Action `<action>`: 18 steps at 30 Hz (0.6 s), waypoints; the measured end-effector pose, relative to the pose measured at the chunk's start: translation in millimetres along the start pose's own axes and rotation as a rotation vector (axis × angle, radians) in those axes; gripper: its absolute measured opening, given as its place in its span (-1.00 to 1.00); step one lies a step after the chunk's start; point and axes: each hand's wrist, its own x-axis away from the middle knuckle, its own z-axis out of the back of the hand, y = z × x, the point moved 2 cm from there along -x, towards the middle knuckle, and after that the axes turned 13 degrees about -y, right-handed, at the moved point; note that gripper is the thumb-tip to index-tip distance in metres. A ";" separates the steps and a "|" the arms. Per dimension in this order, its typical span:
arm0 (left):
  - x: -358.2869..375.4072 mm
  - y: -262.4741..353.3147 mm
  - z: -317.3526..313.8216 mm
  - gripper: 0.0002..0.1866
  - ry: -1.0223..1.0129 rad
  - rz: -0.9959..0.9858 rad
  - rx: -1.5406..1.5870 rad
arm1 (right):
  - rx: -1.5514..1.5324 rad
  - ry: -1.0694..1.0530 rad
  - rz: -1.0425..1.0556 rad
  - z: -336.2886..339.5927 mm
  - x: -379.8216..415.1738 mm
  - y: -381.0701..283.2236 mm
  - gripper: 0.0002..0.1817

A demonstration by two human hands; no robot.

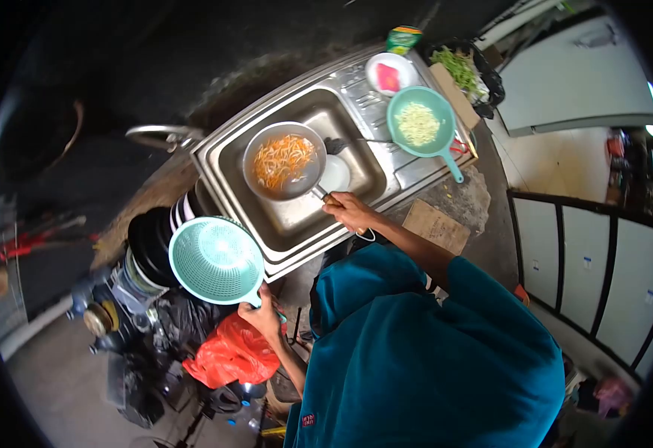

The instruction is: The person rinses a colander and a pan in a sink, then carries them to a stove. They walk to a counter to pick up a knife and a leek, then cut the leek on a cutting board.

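My right hand [350, 210] is closed on the handle of a grey pan [319, 179], which is over the steel sink [291, 224]. Orange and white shreds [282, 158] lie in liquid inside the pan. My left hand [264, 315] grips the handle of a light green strainer basket [217, 261], held to the left of the sink's front edge. The basket's inside shows nothing in it. Partly behind the pan, a white round dish [335, 173] sits in the sink.
On the drainboard [367, 97] stand a green strainer [446, 123] with pale shreds and a white bowl [409, 73] with something pink. The faucet [166, 134] is at the sink's far left. Stacked pots [149, 243] and a red bag [237, 352] are at the left.
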 end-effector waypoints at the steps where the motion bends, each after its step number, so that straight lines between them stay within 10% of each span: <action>1: 0.6 0.2 -10.9 -0.80 -0.012 -0.002 0.023 | 0.010 -0.001 0.012 2.8 16.7 -13.8 -0.74; 18: -139.8 -20.5 -319.5 -0.62 -0.304 0.146 0.398 | -0.343 0.532 -0.020 78.4 296.5 -44.9 -0.82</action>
